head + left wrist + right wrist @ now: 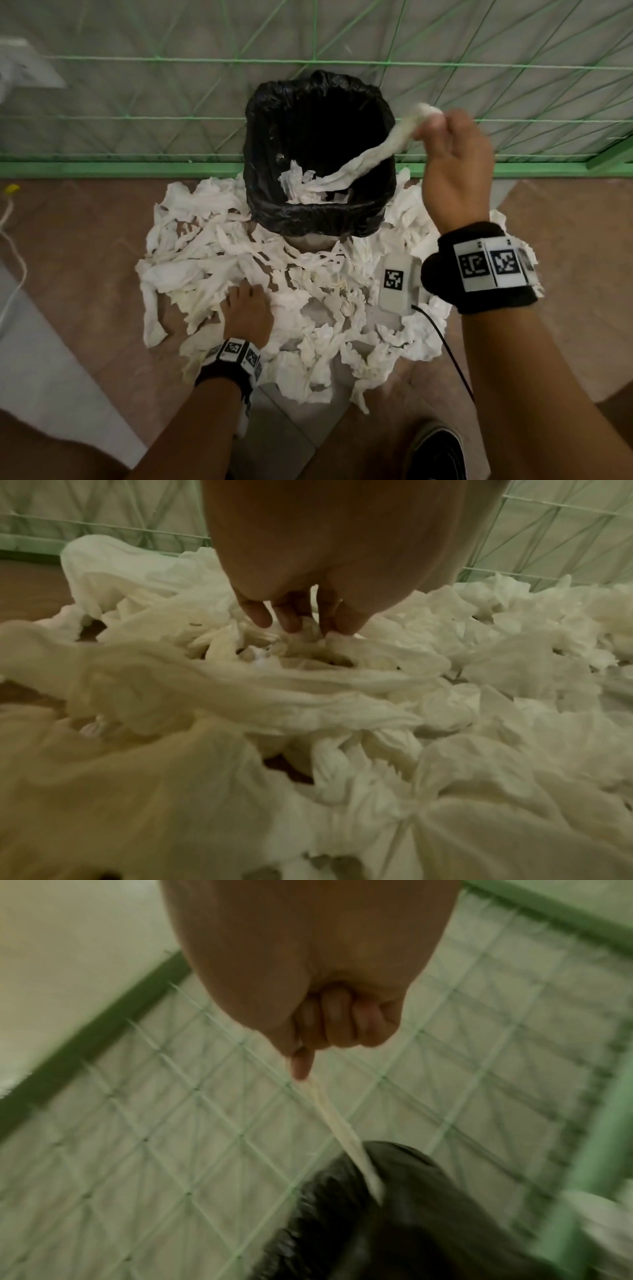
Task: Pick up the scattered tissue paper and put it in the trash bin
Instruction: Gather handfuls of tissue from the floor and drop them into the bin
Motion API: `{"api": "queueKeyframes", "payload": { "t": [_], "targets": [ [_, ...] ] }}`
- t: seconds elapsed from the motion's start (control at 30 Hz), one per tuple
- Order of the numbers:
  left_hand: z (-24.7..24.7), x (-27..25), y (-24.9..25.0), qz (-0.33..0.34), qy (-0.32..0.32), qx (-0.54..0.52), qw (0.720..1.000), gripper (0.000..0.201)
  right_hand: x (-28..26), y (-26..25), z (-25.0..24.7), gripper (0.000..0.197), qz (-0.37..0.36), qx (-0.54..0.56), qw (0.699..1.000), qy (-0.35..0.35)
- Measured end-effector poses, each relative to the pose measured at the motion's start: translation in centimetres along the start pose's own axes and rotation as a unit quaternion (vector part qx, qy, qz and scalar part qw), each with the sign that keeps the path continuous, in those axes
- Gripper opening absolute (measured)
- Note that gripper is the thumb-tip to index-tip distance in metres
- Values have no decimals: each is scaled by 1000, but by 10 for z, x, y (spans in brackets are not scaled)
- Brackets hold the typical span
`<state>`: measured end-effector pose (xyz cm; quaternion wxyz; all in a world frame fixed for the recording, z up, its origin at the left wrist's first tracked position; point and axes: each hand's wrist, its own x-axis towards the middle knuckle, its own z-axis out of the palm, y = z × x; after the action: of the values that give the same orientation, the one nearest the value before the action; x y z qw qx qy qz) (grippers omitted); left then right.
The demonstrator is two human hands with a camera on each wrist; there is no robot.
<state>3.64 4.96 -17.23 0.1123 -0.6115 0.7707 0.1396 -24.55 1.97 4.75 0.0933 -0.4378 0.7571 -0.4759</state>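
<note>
At right of frame, the right hand [455,164] pinches a tissue strip [346,171] trailing into the trash bin [260,144]. At lower centre, the left hand [248,313] pinches tissue from the floor pile [191,246].

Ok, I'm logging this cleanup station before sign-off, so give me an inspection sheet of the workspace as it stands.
Surface: brown tiled floor, mostly covered near the bin.
Job's things: trash bin with black liner, some tissue inside; tissue pile spread around its base.
Clutter: grey tagged box lying on the tissue.
Hands: left hand down in the pile, fingers pinching tissue; right hand holds a long tissue strip trailing into the bin.
Cables: black cable from the box; white cord at far left.
Surroundings: green mesh fence behind the bin; black shoe at bottom.
</note>
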Motion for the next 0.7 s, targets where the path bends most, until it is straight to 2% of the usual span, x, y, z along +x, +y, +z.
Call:
{"api": "queueKeyframes", "payload": {
  "t": [0.07,0.1,0.13,0.2,0.27,0.3,0.33,0.37,0.43,0.5,0.53,0.6,0.63,0.67,0.7],
  "targets": [
    [-5,2,3,5,41,-28,999,27,9,-21,10,27,-54,-21,995,-81],
    [-7,3,5,6,50,-45,998,29,11,-26,15,27,-61,-20,994,-92],
    [-9,3,7,9,48,-66,997,33,12,-27,19,28,-52,7,996,-75],
    [-13,2,11,33,35,-101,994,43,9,-14,20,23,8,100,994,35],
    [-9,2,18,80,19,-81,993,49,-8,18,17,14,121,127,977,125],
    [-4,1,21,98,5,-65,993,48,-21,44,17,10,184,94,970,127],
    [2,0,23,110,-3,-50,993,44,-39,68,16,8,247,27,964,94],
    [8,0,25,116,-1,-39,992,38,-58,92,16,16,302,-67,950,37],
    [21,0,26,112,24,-25,993,27,-94,127,16,43,409,-206,885,-87],
    [31,-3,26,108,22,-46,993,25,-138,149,20,62,481,-246,828,-148],
    [33,-5,25,103,12,-69,992,28,-159,155,26,71,493,-269,807,-182],
    [39,-9,24,91,-3,-105,990,31,-192,174,34,68,444,-354,797,-204],
    [41,-11,25,87,-2,-112,990,31,-201,185,36,60,423,-387,798,-186],
    [44,-12,26,83,4,-125,989,29,-202,196,38,49,413,-385,814,-139],
    [45,-11,28,75,9,-139,987,29,-196,183,37,39,415,-382,820,-101]
  ]
}}
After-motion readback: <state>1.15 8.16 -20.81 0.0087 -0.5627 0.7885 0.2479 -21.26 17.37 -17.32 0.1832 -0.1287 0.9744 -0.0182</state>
